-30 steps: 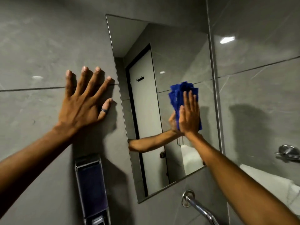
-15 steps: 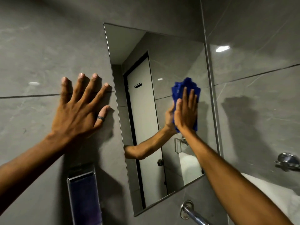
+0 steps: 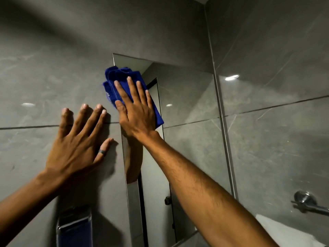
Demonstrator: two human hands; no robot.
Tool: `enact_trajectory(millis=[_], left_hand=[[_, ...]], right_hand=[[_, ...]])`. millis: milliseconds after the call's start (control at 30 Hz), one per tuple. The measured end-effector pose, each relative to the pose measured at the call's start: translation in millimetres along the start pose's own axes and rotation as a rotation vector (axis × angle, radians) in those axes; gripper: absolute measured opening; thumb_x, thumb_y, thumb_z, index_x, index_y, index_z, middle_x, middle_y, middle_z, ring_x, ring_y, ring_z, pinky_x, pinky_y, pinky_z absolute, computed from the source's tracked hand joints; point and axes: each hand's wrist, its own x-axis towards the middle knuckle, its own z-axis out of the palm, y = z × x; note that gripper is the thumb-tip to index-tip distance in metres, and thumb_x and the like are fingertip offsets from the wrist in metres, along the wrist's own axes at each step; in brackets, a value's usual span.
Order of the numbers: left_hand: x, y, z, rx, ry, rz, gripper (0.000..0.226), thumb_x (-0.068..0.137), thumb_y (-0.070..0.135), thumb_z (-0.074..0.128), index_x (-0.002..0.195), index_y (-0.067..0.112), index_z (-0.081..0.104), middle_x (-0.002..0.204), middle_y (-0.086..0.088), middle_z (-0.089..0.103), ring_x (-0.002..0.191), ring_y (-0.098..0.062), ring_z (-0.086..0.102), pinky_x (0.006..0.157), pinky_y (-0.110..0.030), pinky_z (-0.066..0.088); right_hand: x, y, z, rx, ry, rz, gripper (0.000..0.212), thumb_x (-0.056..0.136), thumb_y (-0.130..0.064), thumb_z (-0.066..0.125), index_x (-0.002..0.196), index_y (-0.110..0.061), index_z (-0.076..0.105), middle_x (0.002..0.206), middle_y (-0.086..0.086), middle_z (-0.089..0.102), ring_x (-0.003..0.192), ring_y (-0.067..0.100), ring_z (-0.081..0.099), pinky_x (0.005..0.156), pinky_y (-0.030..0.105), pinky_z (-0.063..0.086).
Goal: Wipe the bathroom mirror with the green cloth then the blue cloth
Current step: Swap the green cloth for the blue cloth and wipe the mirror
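Observation:
A frameless rectangular mirror [image 3: 188, 122] hangs on the grey tiled wall. My right hand [image 3: 137, 111] lies flat on a folded blue cloth [image 3: 114, 77] and presses it against the mirror's upper left corner. The cloth overlaps the mirror's left edge. My left hand [image 3: 80, 145] is spread flat on the wall tile just left of the mirror, with a ring on the thumb. No green cloth is in view.
A soap dispenser [image 3: 74, 229] is fixed to the wall below my left hand. A chrome towel bar [image 3: 309, 204] with a white towel [image 3: 284, 232] sits on the right wall. The mirror reflects a door and my forearm.
My right hand has slid the blue cloth from the mirror's right side up to its upper left corner. The camera has tilted upward; my left hand stays on the wall.

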Motion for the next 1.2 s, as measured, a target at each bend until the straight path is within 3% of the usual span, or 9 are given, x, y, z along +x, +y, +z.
enact_trajectory(millis=[167, 433, 567, 667, 767, 900, 1033, 1133, 1200], left_hand=[[0.1, -2.0, 5.8, 0.033, -0.008, 0.010, 0.085, 0.097, 0.063, 0.024, 0.163, 0.010, 0.023, 0.172, -0.015, 0.019, 0.161, -0.039, 0.014, 0.127, -0.068, 0.011], [-1.8, -4.3, 12.7, 0.081, -0.009, 0.023, 0.085, 0.097, 0.064, 0.023, 0.163, 0.011, 0.023, 0.174, -0.014, 0.017, 0.162, -0.037, 0.009, 0.126, -0.069, 0.014], [-2.9, -2.8, 14.2, 0.083, 0.023, 0.021, 0.084, 0.097, 0.062, 0.027, 0.163, 0.011, 0.024, 0.174, -0.012, 0.017, 0.163, -0.035, 0.011, 0.127, -0.067, 0.014], [-4.4, 0.1, 12.6, 0.076, 0.028, 0.019, 0.082, 0.097, 0.059, 0.028, 0.163, 0.010, 0.025, 0.173, -0.012, 0.019, 0.162, -0.035, 0.012, 0.127, -0.066, 0.013], [-4.4, 2.2, 7.5, 0.066, 0.000, 0.008, 0.082, 0.098, 0.059, 0.027, 0.163, 0.010, 0.023, 0.173, -0.013, 0.018, 0.162, -0.037, 0.012, 0.128, -0.066, 0.012], [-4.1, 0.9, -0.8, 0.038, -0.023, -0.005, 0.081, 0.099, 0.058, 0.027, 0.163, 0.009, 0.022, 0.173, -0.013, 0.016, 0.162, -0.038, 0.012, 0.128, -0.066, 0.010], [-3.5, 5.0, -8.0, -0.014, -0.107, 0.011, 0.079, 0.100, 0.056, 0.026, 0.162, 0.007, 0.026, 0.172, -0.014, 0.021, 0.161, -0.039, 0.013, 0.129, -0.064, 0.006], [-3.7, 4.4, -27.3, -0.131, -0.260, -0.025, 0.078, 0.099, 0.057, 0.016, 0.164, 0.015, 0.013, 0.174, -0.009, 0.010, 0.162, -0.032, 0.002, 0.130, -0.060, -0.005], [-0.1, 3.3, -41.6, -0.232, -0.372, -0.059, 0.078, 0.097, 0.054, 0.015, 0.165, 0.019, 0.004, 0.175, -0.005, -0.001, 0.162, -0.028, -0.007, 0.130, -0.054, -0.011]], right_hand=[[46.2, 59.6, -17.7, 0.018, 0.033, 0.144, 0.058, 0.102, -0.045, 0.021, 0.158, -0.033, 0.014, 0.169, 0.002, 0.013, 0.157, 0.025, 0.008, 0.127, 0.052, 0.007], [48.5, 202.0, -50.5, 0.006, 0.093, 0.527, 0.061, 0.101, -0.052, 0.014, 0.159, -0.033, 0.011, 0.170, 0.002, 0.010, 0.157, 0.026, 0.009, 0.126, 0.052, 0.014], [8.1, 265.2, -67.4, 0.012, 0.119, 0.727, 0.059, 0.104, -0.048, 0.020, 0.159, -0.028, 0.012, 0.169, 0.005, 0.012, 0.156, 0.029, 0.014, 0.126, 0.052, 0.015], [-41.9, 274.4, -63.6, 0.006, 0.155, 0.732, 0.059, 0.104, -0.046, 0.022, 0.159, -0.025, 0.015, 0.169, 0.006, 0.016, 0.155, 0.029, 0.018, 0.124, 0.050, 0.021], [-76.6, 252.7, -53.6, 0.004, 0.184, 0.697, 0.058, 0.103, -0.039, 0.027, 0.159, -0.023, 0.020, 0.168, 0.005, 0.018, 0.155, 0.028, 0.018, 0.124, 0.051, 0.022], [-84.6, 179.2, -38.5, 0.137, 0.248, 0.529, 0.055, 0.101, -0.021, 0.043, 0.154, -0.020, 0.033, 0.162, 0.008, 0.034, 0.148, 0.030, 0.036, 0.116, 0.054, 0.038], [-70.9, 68.8, -17.6, 0.283, 0.278, 0.318, 0.048, 0.098, -0.019, 0.041, 0.145, -0.015, 0.048, 0.154, 0.007, 0.048, 0.148, 0.025, 0.037, 0.120, 0.048, 0.033], [-79.9, -18.7, -17.4, 0.493, 0.237, 0.374, 0.043, 0.099, -0.015, 0.040, 0.140, -0.013, 0.054, 0.147, 0.008, 0.054, 0.139, 0.022, 0.047, 0.113, 0.035, 0.040], [-88.1, -60.8, -24.8, 0.712, 0.214, 0.552, 0.040, 0.099, -0.010, 0.044, 0.136, -0.009, 0.056, 0.139, 0.014, 0.061, 0.127, 0.023, 0.055, 0.105, 0.033, 0.046]])
